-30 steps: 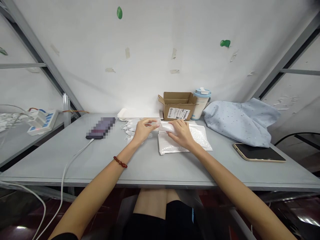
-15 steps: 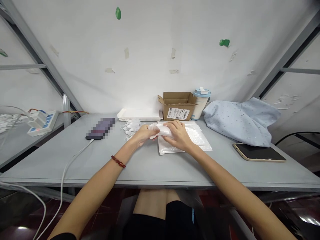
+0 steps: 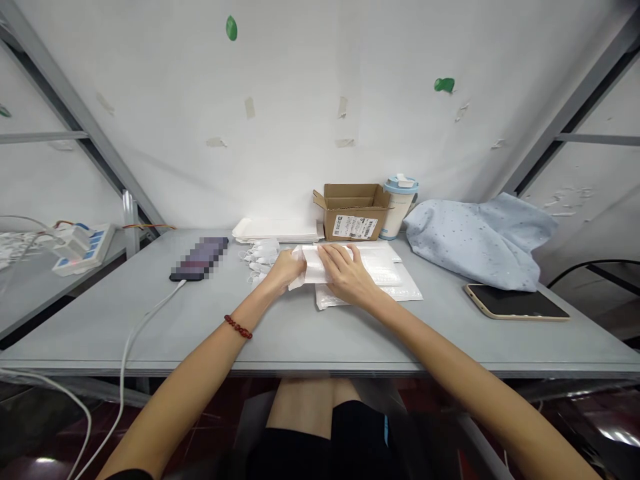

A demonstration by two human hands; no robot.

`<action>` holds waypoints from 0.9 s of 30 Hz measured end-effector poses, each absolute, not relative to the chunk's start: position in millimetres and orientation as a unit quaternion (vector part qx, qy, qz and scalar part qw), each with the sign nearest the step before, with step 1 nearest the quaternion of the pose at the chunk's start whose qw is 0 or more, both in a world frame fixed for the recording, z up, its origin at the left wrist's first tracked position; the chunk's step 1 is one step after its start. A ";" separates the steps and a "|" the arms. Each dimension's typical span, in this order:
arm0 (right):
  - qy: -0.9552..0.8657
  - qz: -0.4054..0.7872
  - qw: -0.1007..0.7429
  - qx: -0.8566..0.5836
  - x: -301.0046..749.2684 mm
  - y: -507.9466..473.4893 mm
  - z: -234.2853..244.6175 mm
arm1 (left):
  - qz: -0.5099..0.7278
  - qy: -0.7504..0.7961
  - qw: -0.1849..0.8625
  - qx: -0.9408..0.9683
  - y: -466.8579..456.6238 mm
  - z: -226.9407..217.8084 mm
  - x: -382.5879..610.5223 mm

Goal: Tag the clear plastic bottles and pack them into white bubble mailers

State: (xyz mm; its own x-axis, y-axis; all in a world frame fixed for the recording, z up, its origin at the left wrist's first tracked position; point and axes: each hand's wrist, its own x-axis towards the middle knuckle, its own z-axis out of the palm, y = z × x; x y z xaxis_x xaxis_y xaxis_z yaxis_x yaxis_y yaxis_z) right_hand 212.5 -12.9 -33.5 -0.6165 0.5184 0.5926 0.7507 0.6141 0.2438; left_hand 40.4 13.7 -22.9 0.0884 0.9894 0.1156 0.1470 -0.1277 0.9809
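Observation:
My left hand (image 3: 284,269) and my right hand (image 3: 346,271) both grip a white plastic pouch (image 3: 313,268) just above the grey table (image 3: 300,333). The left fingers curl round its left end. The right fingers press on its top and right side. Under the pouch lies a stack of white bubble mailers (image 3: 387,280). A heap of small white corded items (image 3: 260,257) sits just left of my left hand. A red bead bracelet (image 3: 239,326) is on my left wrist.
At the back stand an open cardboard box (image 3: 353,211), a blue-lidded cup (image 3: 399,207) and flat white trays (image 3: 277,230). A dark phone (image 3: 199,259) on a white cable (image 3: 135,333) lies left. Blue cloth (image 3: 475,240) and a tablet (image 3: 515,302) lie right. A power strip (image 3: 80,243) sits far left.
Both hands have drawn the pouch slightly left and toward me, and it now lies flatter and wider between them. The right hand has shifted onto its top.

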 end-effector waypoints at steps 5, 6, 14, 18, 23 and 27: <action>-0.852 -0.258 0.226 -0.394 211.5 -12.5 -35.6 | 0.448 0.469 0.568 0.506 11.0 -10.3 37.1; -0.850 -0.256 0.221 -0.403 212.2 -12.9 -34.3 | 0.452 0.466 0.573 0.500 11.5 -9.3 36.0; -0.839 -0.265 0.192 -0.434 214.7 -12.5 -29.0 | 0.468 0.527 0.472 0.530 12.2 -10.9 34.2; -0.858 -0.252 0.170 -0.414 214.9 -9.4 -32.8 | 0.464 0.542 0.441 0.544 10.2 -7.0 35.5; -0.872 -0.233 0.159 -0.400 215.7 -8.8 -33.3 | 0.449 0.517 0.479 0.550 10.2 -5.3 36.3; -0.872 -0.235 0.162 -0.399 217.1 -8.3 -31.5 | 0.388 0.518 0.402 0.648 10.8 -10.7 36.1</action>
